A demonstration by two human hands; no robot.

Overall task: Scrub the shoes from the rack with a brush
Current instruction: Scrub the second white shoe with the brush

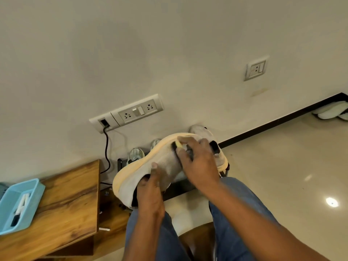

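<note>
Knees in jeans (235, 213) lowest in frame; above them, left hand (150, 193) clamped in the collar of a pale shoe (160, 162), held mid-air before the rack (227, 169). Right hand (197, 162) closed on a brush (176, 145), pressing the upper. Shoe looks light, upper soft; collar grip likely firmest.
</note>
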